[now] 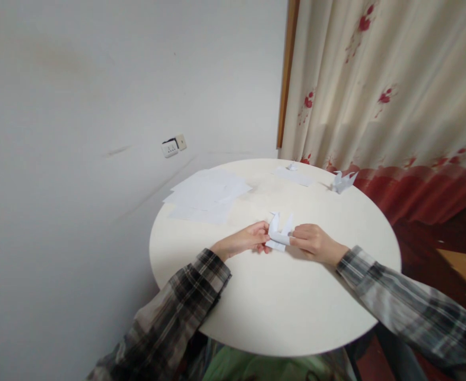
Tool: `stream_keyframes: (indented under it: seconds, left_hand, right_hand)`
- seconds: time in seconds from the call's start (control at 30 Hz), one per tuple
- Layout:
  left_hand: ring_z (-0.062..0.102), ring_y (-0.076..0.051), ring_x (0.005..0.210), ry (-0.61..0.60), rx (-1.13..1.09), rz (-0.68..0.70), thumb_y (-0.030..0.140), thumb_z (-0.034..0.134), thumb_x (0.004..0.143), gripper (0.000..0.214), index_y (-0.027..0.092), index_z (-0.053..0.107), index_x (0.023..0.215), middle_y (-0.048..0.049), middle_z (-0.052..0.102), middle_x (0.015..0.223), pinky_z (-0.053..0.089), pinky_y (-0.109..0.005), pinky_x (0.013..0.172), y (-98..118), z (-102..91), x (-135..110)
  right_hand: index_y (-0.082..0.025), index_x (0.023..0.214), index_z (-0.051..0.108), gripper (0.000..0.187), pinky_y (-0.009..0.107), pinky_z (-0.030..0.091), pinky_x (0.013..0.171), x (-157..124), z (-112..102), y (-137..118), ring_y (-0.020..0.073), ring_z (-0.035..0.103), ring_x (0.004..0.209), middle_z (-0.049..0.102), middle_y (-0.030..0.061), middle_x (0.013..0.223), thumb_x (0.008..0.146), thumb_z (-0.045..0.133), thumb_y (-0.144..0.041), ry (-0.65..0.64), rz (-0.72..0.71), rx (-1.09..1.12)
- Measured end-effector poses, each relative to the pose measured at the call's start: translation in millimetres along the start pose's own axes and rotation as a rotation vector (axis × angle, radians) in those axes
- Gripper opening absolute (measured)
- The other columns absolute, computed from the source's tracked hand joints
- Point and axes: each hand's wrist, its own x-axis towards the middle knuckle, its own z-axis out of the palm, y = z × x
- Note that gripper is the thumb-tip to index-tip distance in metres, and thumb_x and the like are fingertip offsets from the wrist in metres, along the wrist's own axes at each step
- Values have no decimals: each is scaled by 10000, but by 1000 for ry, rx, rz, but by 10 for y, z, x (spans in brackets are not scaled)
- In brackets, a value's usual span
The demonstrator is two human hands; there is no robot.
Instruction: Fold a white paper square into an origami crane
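Note:
Between my two hands is a folded white paper crane, held just above the middle of the round table. Its thin neck and bent head point up on the left, and another narrow point rises on the right. My left hand pinches the crane's left side between thumb and fingers. On the other side, my right hand grips a wing of it, fingers curled. The fingertips partly cover the paper.
White paper sheets lie spread at the table's back left. At the back, a small folded paper piece rests on a sheet. A finished-looking paper crane stands at the back right. A wall borders the left side.

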Motion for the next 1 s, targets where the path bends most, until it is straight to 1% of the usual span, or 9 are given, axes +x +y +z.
stream_keyframes:
  seconds: [0.13,0.23,0.33,0.5,0.67,0.87,0.93,1.0]
  left_hand:
    - [490,-66,532,34,76,46,447,582,787,329,169,430,876,3,565,682,289,-183,464,-51,-8,25]
    - [486,-67,519,71,78,39,489,569,779,367,163,432,877,1,563,671,291,-189,466,-67,12,40]
    - [491,-70,522,80,64,32,494,564,776,372,159,431,869,-1,563,664,302,-194,479,-81,28,54]
    - [492,-68,522,59,63,-3,458,580,770,349,158,428,863,-5,576,677,295,-196,477,-95,-5,59]
    - [499,-68,546,15,27,-33,379,621,753,307,155,435,846,8,559,673,298,-195,492,-46,-27,20]
    - [502,-70,555,26,-64,-94,245,602,726,204,143,458,827,-5,569,689,322,-197,511,-17,-18,29]
    - [504,-79,536,25,-95,-105,266,571,735,178,139,463,798,-11,567,656,326,-203,498,-30,-19,51]
    - [501,-85,511,28,-114,-113,337,532,766,211,135,473,780,-16,562,629,323,-210,480,-48,-17,69]
  right_hand:
    - [-155,913,556,251,284,287,573,-12,21,0,142,396,570,500,28,619,873,312,-108,0,32,22]
    - [-157,889,550,241,281,286,578,-4,17,-8,140,400,574,498,27,614,876,315,-108,-4,37,38]
    - [-160,864,543,235,278,284,580,14,4,-16,140,404,576,491,25,605,876,314,-106,-7,34,53]
    - [-159,883,539,237,281,282,570,42,-9,-27,145,401,568,486,24,600,875,308,-109,-11,7,52]
    - [-153,945,542,252,290,276,562,46,-28,-22,152,392,566,492,29,609,876,303,-120,12,-31,-16]
    - [-166,881,547,239,284,279,567,27,-24,-7,147,381,571,463,21,607,895,308,-153,14,-37,-55]
    - [-169,850,543,237,282,276,565,31,-23,-13,143,376,569,457,17,606,898,312,-151,19,-39,-60]
    - [-170,822,540,237,279,275,563,45,-31,-26,138,375,567,455,15,608,901,318,-147,18,-43,-70]
